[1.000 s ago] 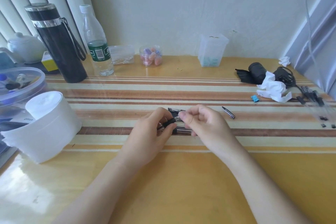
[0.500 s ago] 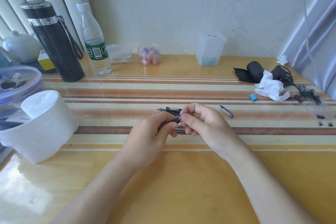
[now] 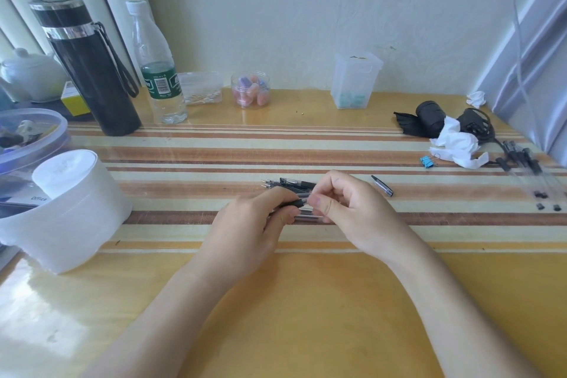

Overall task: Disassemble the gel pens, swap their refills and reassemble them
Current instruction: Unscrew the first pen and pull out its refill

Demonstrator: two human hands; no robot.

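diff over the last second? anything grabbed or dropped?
The left hand and right hand drew closer, fingertips now nearly meeting on the black-gripped clear gel pen they both pinch. Nothing taken up or let go. The loose refills behind them and the slim dark pen piece on the striped table lie as before.

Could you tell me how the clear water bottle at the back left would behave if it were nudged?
The water bottle looks almost empty, so it is probably light. Tall and narrow, it would likely tip rather than slide. Its clear plastic wall probably dents under a squeeze.
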